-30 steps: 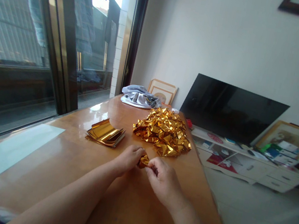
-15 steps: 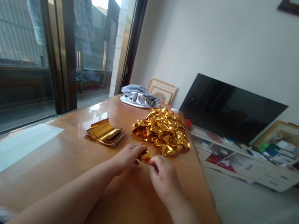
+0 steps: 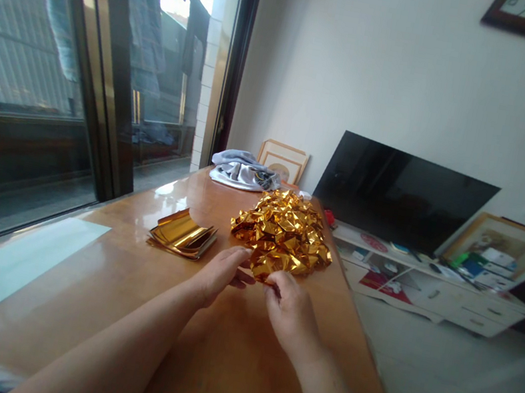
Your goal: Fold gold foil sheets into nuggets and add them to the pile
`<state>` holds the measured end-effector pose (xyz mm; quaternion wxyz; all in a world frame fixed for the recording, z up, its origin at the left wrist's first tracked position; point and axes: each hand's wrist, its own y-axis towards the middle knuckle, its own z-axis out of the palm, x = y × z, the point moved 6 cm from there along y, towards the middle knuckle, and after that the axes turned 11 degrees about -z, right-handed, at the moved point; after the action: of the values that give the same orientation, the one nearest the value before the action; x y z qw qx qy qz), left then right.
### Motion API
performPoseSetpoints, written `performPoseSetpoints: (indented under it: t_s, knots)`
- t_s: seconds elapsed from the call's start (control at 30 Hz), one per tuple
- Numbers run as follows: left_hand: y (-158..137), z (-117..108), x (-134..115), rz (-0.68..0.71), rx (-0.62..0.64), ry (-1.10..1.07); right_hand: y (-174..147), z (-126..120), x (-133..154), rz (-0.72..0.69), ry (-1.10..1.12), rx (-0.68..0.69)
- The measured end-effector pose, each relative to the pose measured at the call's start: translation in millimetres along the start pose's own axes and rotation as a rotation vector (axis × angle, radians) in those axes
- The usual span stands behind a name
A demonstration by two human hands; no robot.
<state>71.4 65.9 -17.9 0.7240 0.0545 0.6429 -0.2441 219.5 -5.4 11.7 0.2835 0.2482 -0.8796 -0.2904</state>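
Observation:
A small folded piece of gold foil paper [image 3: 262, 268] is pinched at its near right end by my right hand [image 3: 292, 307]. My left hand [image 3: 224, 272] is at the left side of this piece, thumb and fingers apart, with no clear grip on it. Just behind both hands rises a heap of folded gold foil papers [image 3: 291, 229], shiny and creased, partly overlapped by the held piece. To the left lies a stack of flat gold foil sheets [image 3: 182, 234], its top sheets curling upward.
All this rests on a glossy brown wooden table [image 3: 222, 365]. Folded clothing [image 3: 245, 172] sits at its far end. A pale sheet [image 3: 21, 269] lies along the left, near the sliding glass door. Beyond the right edge stand a television [image 3: 402, 194] and a white cabinet [image 3: 452, 301].
My left hand has loosened from the folded foil piece, and its fingers have spread. My right hand still pinches the piece, which now stands more upright against the heap.

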Motion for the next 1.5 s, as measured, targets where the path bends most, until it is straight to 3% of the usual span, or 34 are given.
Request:
performPoseSetpoints:
  t_s: [0.2,0.4,0.63,0.83,1.1,1.33,1.5]
  knots:
    - [-6,12,1,0.015,0.088,0.039,0,3,0,0.025,0.024,0.008]
    - [-1,11,1,0.078,0.07,0.022,-3,12,7,0.051,0.145,0.077]
    - [-8,20,-4,0.096,0.15,0.133,-5,-3,-13,0.228,0.146,-0.137]
    - [-14,34,-5,0.114,0.262,0.168,-5,1,-21,0.25,0.201,-0.134]
    - [-10,28,0,0.264,0.117,0.286,-13,-1,-42,0.496,0.28,-0.269]
    - [-16,38,-4,0.189,0.152,0.165,-15,10,-42,0.515,0.392,-0.224]
    - [-11,32,-1,0.174,0.11,0.165,-16,9,-42,0.51,0.331,-0.218]
